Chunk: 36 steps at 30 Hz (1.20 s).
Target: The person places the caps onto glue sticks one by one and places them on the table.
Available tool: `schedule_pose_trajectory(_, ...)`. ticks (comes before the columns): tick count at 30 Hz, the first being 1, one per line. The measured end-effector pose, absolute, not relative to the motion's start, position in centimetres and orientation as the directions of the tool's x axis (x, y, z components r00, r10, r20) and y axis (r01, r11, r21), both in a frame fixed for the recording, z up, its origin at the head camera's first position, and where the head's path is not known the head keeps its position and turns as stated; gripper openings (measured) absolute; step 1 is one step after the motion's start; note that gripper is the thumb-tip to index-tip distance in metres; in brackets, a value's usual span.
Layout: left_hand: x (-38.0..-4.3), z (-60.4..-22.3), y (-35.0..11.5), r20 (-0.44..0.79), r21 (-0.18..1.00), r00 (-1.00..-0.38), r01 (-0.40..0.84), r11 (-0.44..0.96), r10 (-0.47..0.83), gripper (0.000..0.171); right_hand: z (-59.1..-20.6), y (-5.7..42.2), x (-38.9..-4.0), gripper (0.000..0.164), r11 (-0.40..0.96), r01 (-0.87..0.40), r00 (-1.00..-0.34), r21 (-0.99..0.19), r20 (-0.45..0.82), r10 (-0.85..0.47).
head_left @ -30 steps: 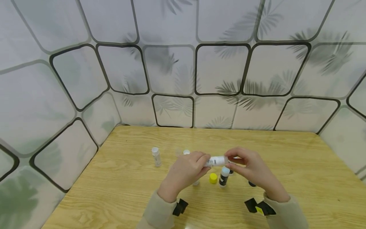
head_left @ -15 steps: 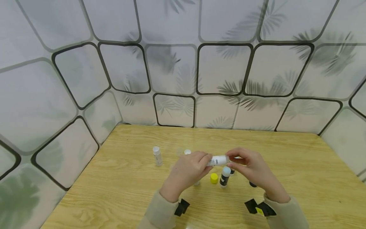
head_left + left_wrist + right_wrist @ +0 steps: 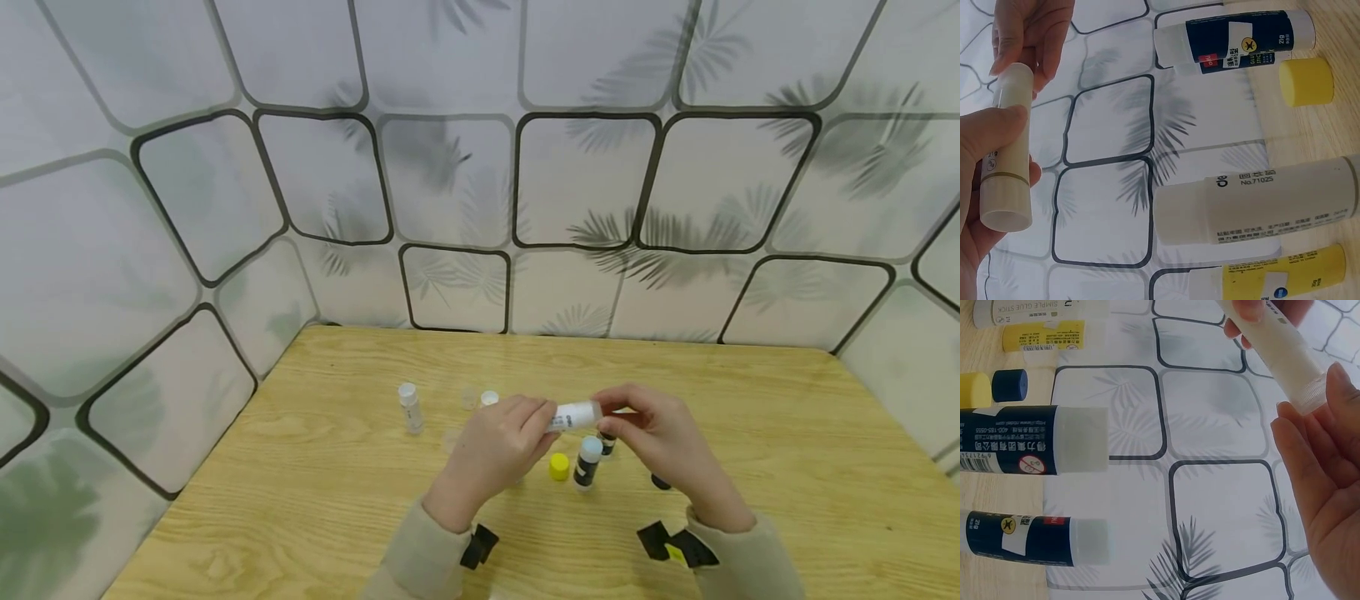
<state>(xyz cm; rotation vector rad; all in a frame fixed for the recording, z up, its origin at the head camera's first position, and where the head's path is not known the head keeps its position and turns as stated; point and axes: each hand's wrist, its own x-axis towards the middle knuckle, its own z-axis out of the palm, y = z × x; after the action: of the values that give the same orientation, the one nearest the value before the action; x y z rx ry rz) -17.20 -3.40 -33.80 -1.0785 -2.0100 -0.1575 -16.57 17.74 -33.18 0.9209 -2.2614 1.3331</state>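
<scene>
In the head view my left hand [image 3: 498, 442] grips a white glue stick [image 3: 573, 415] with printed text, lying nearly sideways. My right hand [image 3: 656, 433] is at its right end, thumb and fingertips on either side. The right wrist view shows these fingertips at the ridged end of the glue stick [image 3: 1304, 384], which has no cap there. From the left wrist, the left thumb [image 3: 1000, 128] lies along the barrel, and the other end faces the camera. The fingers of the left hand are partly hidden behind the barrel.
Dark-blue glue sticks [image 3: 1247, 37] stand just below the hands, beside a yellow cap [image 3: 558, 467] and a dark-blue cap [image 3: 1010, 385]. A white glue stick [image 3: 410, 408] stands farther left. A yellow glue stick [image 3: 1285, 272] and another white one [image 3: 1279, 200] are also on the wooden table [image 3: 300, 500].
The glue stick's right end has tilted slightly upward. My right fingers have shifted a little around that end, while the left hand keeps its grip.
</scene>
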Motion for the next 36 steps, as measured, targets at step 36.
schedule_pose_trajectory(36, -16.4, -33.5, -2.0, 0.431, 0.826, -0.796, 0.538, 0.168, 0.425, 0.025, -31.4, 16.5, -16.6, 0.018, 0.291, -0.648, -0.762, -0.704, 0.601, -0.242)
